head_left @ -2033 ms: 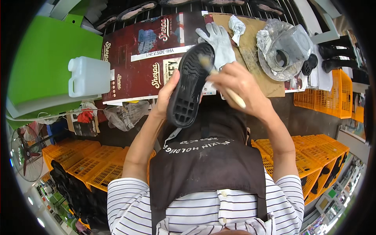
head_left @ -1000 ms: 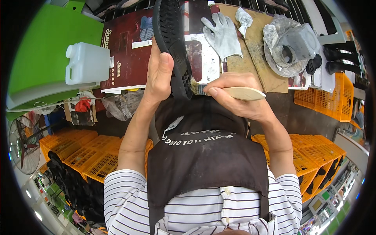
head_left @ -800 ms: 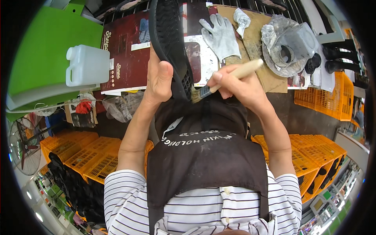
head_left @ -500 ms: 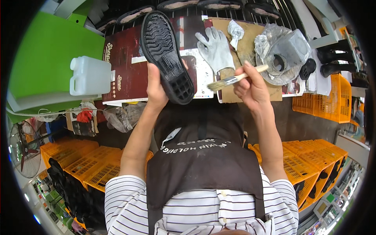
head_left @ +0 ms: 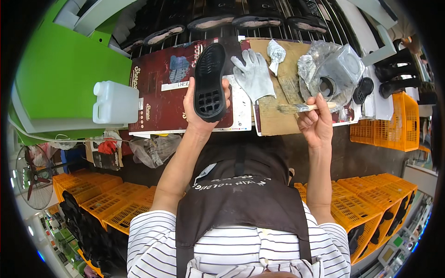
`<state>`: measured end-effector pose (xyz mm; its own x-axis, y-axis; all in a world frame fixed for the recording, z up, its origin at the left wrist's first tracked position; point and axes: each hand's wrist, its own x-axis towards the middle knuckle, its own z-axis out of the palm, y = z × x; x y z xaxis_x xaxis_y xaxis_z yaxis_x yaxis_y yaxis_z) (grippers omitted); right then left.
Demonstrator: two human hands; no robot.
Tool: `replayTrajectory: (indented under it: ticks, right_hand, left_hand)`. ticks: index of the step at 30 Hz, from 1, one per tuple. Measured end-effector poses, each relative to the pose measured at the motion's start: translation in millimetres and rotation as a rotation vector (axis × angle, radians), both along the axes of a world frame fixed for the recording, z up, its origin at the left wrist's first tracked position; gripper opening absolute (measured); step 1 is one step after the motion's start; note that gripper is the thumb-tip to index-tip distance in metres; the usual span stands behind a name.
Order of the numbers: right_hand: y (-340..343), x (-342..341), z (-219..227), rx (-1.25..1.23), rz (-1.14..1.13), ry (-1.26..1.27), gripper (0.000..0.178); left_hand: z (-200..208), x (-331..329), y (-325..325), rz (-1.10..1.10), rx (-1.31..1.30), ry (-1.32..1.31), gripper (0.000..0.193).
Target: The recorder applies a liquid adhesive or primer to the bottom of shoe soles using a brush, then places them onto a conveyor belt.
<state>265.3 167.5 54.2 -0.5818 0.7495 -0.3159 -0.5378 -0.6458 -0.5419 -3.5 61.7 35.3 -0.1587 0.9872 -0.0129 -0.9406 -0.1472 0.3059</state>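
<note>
A black shoe sole (head_left: 211, 76) with a grid of square hollows at its near end rests in my left hand (head_left: 199, 118), thumb on one side and fingers round the other. My right hand (head_left: 317, 123) pinches the pale handle of a paintbrush (head_left: 294, 108), its bristles pointing left over the cardboard (head_left: 278, 123). Between the two hands, farther back, lies a white glove (head_left: 254, 74). Just beyond the right hand, a cut-open clear plastic jug (head_left: 345, 67) lies tilted in crumpled plastic wrap, its round mouth facing me.
At the left stands a white jerrycan (head_left: 116, 103) beside a green panel (head_left: 69, 69). Shoes with pale soles (head_left: 211, 23) line a rack behind the table. A wad of white plastic (head_left: 276, 53) and a small black sole (head_left: 364, 90) lie on the right. Orange crates (head_left: 352, 199) stand around me.
My left hand has turned the sole more upright and tipped it away. The right hand and brush have moved right, off the glove's edge toward the plastic jug.
</note>
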Motion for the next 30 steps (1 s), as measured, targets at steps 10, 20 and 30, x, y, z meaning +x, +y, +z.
replayTrajectory:
  ticks: [10, 20, 30]
  right_hand:
    - [-6, 3, -4, -0.005, -0.016, -0.020, 0.030]
    - [-9, 1, -6, -0.018, 0.012, 0.000, 0.028]
    - [-13, 1, -9, -0.061, -0.037, -0.091, 0.029]
  left_hand:
    - [11, 9, 7, 0.178, -0.174, 0.341, 0.061]
    - [16, 10, 6, 0.179, -0.191, 0.345, 0.064]
    - [-12, 5, 1, 0.135, -0.271, 0.191, 0.060]
